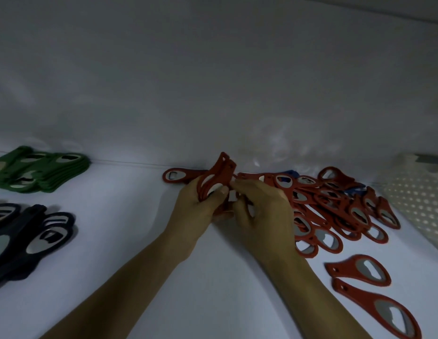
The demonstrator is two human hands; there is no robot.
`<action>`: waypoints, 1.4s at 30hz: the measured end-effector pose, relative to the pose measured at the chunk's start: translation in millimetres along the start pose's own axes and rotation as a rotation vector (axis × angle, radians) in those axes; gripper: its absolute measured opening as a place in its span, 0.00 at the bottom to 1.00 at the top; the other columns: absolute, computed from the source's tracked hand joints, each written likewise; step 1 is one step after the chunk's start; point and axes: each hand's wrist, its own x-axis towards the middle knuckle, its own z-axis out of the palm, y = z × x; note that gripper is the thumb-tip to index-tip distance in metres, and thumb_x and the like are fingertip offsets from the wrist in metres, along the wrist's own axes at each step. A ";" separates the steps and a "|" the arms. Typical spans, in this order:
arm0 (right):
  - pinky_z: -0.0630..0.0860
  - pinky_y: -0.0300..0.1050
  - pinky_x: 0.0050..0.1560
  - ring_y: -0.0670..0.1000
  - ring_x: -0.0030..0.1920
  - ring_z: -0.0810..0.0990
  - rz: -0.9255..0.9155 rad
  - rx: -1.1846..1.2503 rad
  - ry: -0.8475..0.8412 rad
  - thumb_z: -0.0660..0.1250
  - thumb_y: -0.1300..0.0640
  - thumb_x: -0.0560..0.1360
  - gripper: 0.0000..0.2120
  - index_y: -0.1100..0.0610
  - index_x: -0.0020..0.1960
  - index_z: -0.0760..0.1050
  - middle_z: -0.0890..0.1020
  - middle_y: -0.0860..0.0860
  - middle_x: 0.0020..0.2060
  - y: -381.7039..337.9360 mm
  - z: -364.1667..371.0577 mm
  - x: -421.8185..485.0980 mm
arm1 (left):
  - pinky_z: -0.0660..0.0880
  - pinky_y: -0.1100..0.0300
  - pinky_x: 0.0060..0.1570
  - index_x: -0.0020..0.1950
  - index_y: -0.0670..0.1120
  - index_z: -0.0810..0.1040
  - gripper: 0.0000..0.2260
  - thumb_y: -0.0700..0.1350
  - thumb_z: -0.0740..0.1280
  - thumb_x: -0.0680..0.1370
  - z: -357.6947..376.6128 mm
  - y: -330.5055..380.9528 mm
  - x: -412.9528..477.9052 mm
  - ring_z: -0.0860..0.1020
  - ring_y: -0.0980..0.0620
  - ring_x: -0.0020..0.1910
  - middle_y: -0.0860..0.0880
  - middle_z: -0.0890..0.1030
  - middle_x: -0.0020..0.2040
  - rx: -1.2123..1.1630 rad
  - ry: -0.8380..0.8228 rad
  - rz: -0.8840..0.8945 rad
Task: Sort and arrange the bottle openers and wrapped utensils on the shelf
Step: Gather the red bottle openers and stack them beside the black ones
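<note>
My left hand (196, 206) grips a small upright stack of red bottle openers (219, 176) at the middle of the white shelf. My right hand (259, 209) is right beside it, fingers curled on a red opener at the edge of the stack. A loose pile of red bottle openers (335, 204) spreads to the right of my hands, with a blue one (290, 172) partly buried at its back. Two more red openers (359, 270) lie apart at the front right. One red opener (176, 176) lies behind my left hand.
A neat stack of green openers (41, 172) sits at the far left, a stack of dark navy openers (29, 236) in front of it. A white perforated basket (418, 204) stands at the right edge. The shelf's back wall (213, 94) rises behind everything.
</note>
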 end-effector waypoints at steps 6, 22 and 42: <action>0.80 0.50 0.42 0.48 0.38 0.80 0.350 0.462 -0.073 0.61 0.33 0.69 0.24 0.55 0.42 0.77 0.81 0.49 0.36 -9.4 -1.1 6.3 | 0.78 0.61 0.49 0.61 0.47 0.75 0.15 0.34 0.63 0.77 5.1 -8.6 -4.2 0.81 0.53 0.53 0.49 0.82 0.54 0.303 -0.144 0.110; 0.74 0.48 0.53 0.54 0.52 0.78 0.129 0.021 -0.421 0.56 0.59 0.80 0.12 0.58 0.57 0.77 0.80 0.54 0.52 -16.6 26.0 50.1 | 0.66 0.66 0.20 0.45 0.48 0.77 0.06 0.48 0.64 0.79 -10.9 6.8 8.2 0.69 0.59 0.22 0.54 0.74 0.25 0.010 0.586 0.214; 0.73 0.45 0.42 0.56 0.36 0.79 -0.380 -0.221 0.059 0.72 0.62 0.71 0.09 0.60 0.52 0.83 0.82 0.55 0.37 19.6 -22.1 38.3 | 0.72 0.66 0.23 0.47 0.48 0.77 0.14 0.56 0.59 0.79 -14.2 8.2 10.9 0.78 0.57 0.26 0.53 0.82 0.31 0.041 0.441 0.060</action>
